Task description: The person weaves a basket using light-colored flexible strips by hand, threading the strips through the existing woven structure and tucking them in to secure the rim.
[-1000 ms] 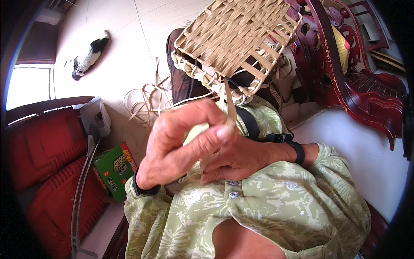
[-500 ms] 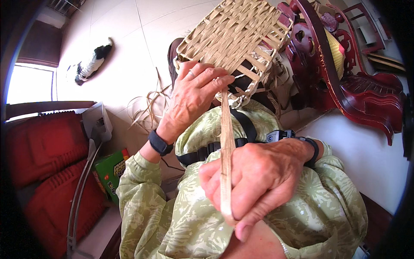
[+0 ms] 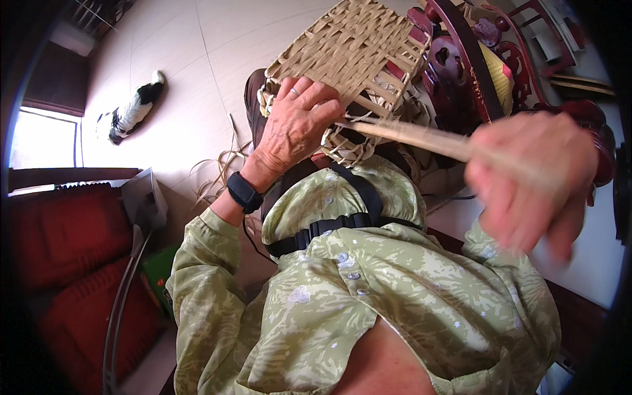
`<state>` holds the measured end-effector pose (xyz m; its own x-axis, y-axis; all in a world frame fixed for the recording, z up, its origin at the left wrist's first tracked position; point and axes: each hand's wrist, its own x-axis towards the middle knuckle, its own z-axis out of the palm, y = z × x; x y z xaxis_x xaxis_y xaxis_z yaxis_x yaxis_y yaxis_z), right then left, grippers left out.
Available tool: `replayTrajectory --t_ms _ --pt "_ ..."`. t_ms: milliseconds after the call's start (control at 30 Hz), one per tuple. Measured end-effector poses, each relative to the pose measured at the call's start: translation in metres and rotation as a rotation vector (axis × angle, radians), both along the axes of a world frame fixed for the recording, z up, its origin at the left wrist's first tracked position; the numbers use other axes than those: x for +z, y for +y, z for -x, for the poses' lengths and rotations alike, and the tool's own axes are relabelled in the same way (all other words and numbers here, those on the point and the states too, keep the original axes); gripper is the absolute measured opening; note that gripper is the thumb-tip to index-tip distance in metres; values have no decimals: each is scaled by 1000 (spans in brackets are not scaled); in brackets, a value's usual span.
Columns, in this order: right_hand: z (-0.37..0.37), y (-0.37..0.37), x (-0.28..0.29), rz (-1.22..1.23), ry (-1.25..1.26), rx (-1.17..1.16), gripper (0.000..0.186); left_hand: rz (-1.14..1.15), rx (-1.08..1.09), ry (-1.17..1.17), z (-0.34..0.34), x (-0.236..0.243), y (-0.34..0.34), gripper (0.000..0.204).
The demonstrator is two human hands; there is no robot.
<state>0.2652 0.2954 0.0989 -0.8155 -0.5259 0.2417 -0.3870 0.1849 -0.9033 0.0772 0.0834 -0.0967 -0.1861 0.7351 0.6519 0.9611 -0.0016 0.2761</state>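
Observation:
A woven tan basket [image 3: 336, 46] rests over my legs, its near side ringed with knotted, looped strands and open slats at the right. My left hand [image 3: 299, 125] is closed on its near edge, fingers curled over the rim. A flat tan strip [image 3: 408, 135] runs taut from beside those fingers out to the right, into my right hand [image 3: 530, 181], which is closed on it and smeared by motion. Where the strip meets the weave is partly hidden by my left fingers.
Loose strips [image 3: 220, 168] lie on the tiled floor at left. A black-and-white animal [image 3: 131, 108] lies beyond them. Red cushions [image 3: 72, 230], a curved metal rod [image 3: 125, 296] and a green box [image 3: 161, 276] are at lower left. A carved dark-red wooden chair [image 3: 457, 79] stands at right.
My right hand has swung from the middle near my chest up and out to the right, drawing the strip sideways. My left hand moved up to the basket's edge and has stayed there.

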Motion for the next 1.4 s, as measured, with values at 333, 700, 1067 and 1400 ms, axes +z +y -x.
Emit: replayTrajectory --t_ms 333,700,1067,1400 --pt "109 84 -1 -275 479 -1176 23 -53 131 125 25 32 57 12" --pt "41 -33 -161 148 -283 -1162 21 -50 415 36 33 46 49 11" --pt "94 -55 -177 718 -609 -961 11 116 463 -158 -8 18 34 20" --pt "92 -75 -202 887 -484 -1026 16 16 424 -209 -7 6 27 12"
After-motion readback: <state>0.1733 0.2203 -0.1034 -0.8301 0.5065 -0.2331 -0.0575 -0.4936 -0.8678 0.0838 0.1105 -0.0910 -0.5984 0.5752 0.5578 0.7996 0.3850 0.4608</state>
